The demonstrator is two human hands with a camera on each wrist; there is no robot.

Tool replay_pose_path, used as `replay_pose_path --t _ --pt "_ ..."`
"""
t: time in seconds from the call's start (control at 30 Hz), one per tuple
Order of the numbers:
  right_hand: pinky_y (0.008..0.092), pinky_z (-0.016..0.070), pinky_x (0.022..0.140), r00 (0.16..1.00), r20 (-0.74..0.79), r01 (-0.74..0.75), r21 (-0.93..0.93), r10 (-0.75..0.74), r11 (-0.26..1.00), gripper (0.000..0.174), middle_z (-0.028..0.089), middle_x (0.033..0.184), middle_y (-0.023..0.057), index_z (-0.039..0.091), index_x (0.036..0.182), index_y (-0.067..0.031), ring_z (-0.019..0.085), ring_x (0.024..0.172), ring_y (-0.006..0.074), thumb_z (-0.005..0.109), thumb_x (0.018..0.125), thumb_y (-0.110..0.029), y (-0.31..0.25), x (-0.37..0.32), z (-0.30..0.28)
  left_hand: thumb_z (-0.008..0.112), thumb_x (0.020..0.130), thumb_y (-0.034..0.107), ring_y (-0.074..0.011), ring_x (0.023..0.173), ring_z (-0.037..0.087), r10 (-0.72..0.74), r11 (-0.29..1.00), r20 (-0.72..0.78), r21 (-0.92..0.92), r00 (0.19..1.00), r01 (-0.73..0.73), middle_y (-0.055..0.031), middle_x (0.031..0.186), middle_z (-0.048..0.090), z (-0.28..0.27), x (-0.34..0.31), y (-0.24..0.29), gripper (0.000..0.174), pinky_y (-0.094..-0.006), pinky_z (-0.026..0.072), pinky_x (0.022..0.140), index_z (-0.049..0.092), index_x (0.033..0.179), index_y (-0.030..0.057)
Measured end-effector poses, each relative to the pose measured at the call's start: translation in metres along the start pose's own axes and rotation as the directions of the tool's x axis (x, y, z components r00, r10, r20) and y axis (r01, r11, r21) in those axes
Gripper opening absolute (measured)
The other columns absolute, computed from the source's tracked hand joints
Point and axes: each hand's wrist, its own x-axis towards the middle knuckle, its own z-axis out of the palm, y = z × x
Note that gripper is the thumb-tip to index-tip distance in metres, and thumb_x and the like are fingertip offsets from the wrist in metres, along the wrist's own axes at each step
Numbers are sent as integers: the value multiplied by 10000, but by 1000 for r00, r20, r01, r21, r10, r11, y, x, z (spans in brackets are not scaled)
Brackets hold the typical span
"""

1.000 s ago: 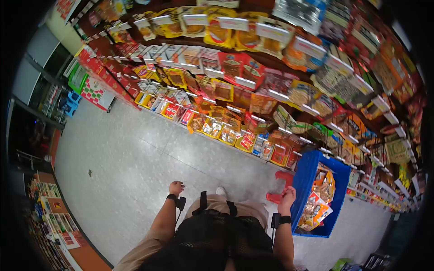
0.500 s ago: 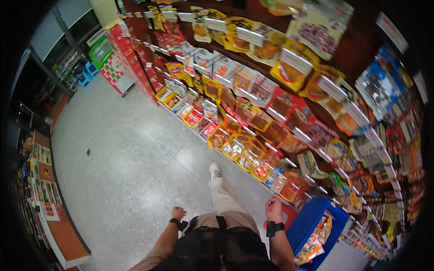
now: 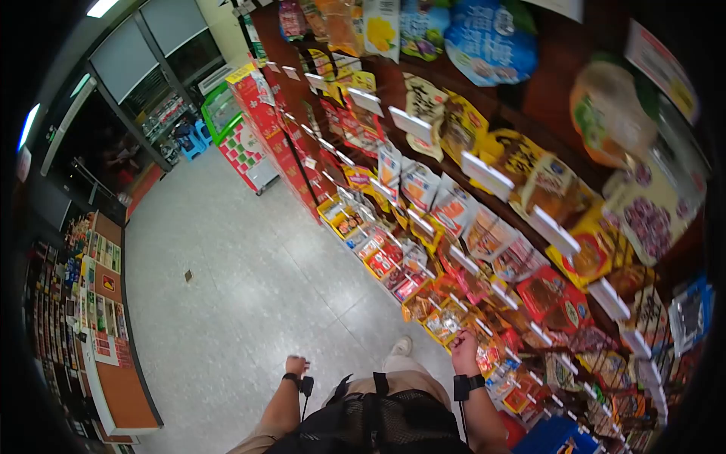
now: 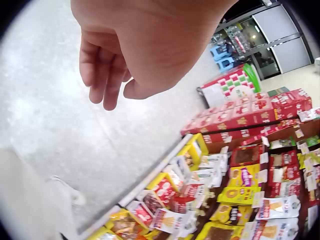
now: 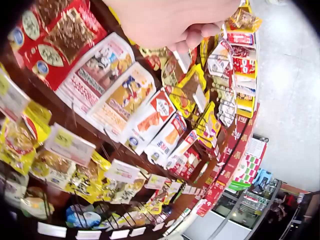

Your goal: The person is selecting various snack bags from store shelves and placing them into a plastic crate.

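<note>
My left hand (image 3: 297,365) hangs at waist height over the grey floor, fingers loosely curled around nothing. In the left wrist view the same hand (image 4: 140,55) points its fingers downward, away from the shelves. My right hand (image 3: 463,349) hangs beside the snack shelves, overlapping the lower yellow trays (image 3: 446,318) in the head view. Seen from the right wrist, the hand (image 5: 185,25) has loosely bent fingers with nothing between them. Packaged snacks (image 5: 150,117) hang in rows below it in that view.
Tiered snack shelves (image 3: 484,181) run along the right, with a blue bin (image 3: 556,437) at the near end. Ahead stand red boxes (image 3: 276,136) and a green-topped freezer (image 3: 234,136). On the left is a counter (image 3: 125,378); grey floor (image 3: 242,280) lies between.
The person has walked forward along the shelves, and the view has lifted and swung. The blue bin has slid to the bottom edge. Both hands still hang with nothing held.
</note>
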Motion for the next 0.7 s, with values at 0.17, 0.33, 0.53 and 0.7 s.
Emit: replay_pose_path --t 0.17,0.33,0.53,0.7 --pt "242 369 504 981 191 -10 -36 17 999 154 498 720 4 529 874 -107 447 562 110 472 785 5 -3 32 99 518 850 27 -207 663 646 346 928 -38 -136 938 -348 -162 879 680 61 1 165 420 -312 512 585 411 1257 7" --pt "235 375 501 977 206 -15 -159 48 987 155 493 715 5 520 865 -109 448 567 117 470 763 -4 20 51 149 564 824 66 -215 658 680 492 870 -39 55 870 -490 -156 785 704 99 25 203 408 -323 533 614 461 1211 -12" --pt "283 397 548 972 234 -2 -81 21 997 214 512 726 -1 563 939 -104 481 612 143 500 752 -21 34 89 145 606 770 56 -226 635 677 283 952 -203 -57 938 -299 -149 752 673 30 140 155 420 -364 545 544 500 1174 16" --pt "286 370 538 987 -42 152 -96 -157 984 184 529 743 -2 507 825 -173 447 590 138 495 721 -22 35 113 157 527 806 -19 -309 642 660 -155 951 -226 -297 962 83 -232 879 626 -83 279 135 379 -418 525 476 408 1161 -76"
